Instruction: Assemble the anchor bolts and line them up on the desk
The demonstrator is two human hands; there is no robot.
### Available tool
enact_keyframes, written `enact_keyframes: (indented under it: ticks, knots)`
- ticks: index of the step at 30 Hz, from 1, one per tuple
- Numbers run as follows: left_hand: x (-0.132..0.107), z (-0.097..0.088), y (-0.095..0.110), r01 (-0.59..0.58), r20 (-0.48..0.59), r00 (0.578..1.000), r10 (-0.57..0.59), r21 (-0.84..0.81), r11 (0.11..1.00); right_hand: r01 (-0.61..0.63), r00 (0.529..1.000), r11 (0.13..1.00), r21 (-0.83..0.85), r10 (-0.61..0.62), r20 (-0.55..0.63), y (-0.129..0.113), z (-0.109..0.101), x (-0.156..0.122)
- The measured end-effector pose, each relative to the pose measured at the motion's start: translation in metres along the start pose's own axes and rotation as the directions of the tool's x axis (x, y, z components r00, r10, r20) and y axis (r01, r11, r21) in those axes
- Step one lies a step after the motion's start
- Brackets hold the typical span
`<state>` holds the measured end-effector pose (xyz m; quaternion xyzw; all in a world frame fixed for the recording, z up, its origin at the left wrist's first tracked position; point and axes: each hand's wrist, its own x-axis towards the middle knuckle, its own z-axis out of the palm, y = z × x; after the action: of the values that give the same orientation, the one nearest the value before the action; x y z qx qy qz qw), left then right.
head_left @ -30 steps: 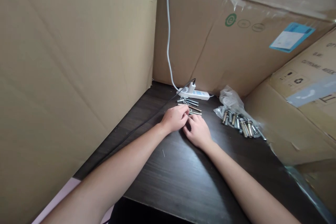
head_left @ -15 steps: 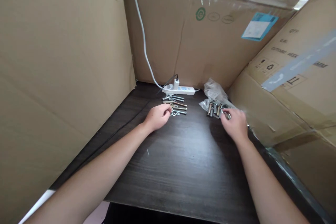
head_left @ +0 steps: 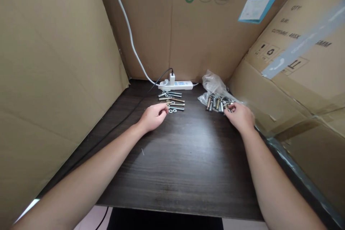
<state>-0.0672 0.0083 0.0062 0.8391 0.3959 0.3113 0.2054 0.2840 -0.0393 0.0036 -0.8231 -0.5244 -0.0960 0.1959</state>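
Observation:
My left hand [head_left: 153, 118] rests at the near left end of a row of long bolts [head_left: 176, 105], its fingers curled toward the thumb. Whether anything sits between those fingertips is hidden. Silver washers [head_left: 170, 111] lie just right of the fingertips, among the bolts. On the right, my right hand [head_left: 242, 116] is closed at the near right end of a pile of sleeved expansion bolts [head_left: 216, 103]. Metal shows between its thumb and index finger, seemingly one of these bolts. Behind the pile, a crumpled clear plastic bag [head_left: 214, 83] partly covers it.
A white power strip [head_left: 176, 85] with a plugged-in adapter stands at the back. A black cable [head_left: 118, 124] crosses the dark table [head_left: 185, 176] on the left. Cardboard walls rise at the left [head_left: 59, 61], back [head_left: 151, 36] and right [head_left: 269, 100].
The whole view has shifted, with table and hands appearing slightly further left and higher. My right hand remains at the expansion bolts and my left hand beside the bolt row.

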Motion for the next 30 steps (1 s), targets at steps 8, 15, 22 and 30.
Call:
enact_keyframes:
  ticks: [8, 15, 22, 30]
  knots:
    - [-0.001, 0.0, 0.0, -0.028, -0.001, 1.0, 0.028, 0.005, 1.0, -0.02, 0.999, 0.998, 0.066, 0.024, -0.045, -0.001, 0.005, 0.001]
    - [-0.004, 0.0, 0.009, -0.092, 0.033, 0.995, 0.091, 0.034, 0.995, 0.216, 0.967, 0.96, 0.18, -0.186, -0.172, -0.028, -0.021, -0.014]
    - [-0.012, -0.002, 0.031, -0.133, 0.06, 0.99, 0.13, 0.047, 0.99, 0.592, 0.803, 0.709, 0.383, -0.56, -0.206, -0.081, -0.028, -0.051]
    - [-0.016, 0.0, 0.045, -0.168, 0.173, 0.972, 0.157, 0.051, 0.985, 0.701, 0.665, 0.566, 0.434, -0.739, -0.11, -0.103, -0.015, -0.071]
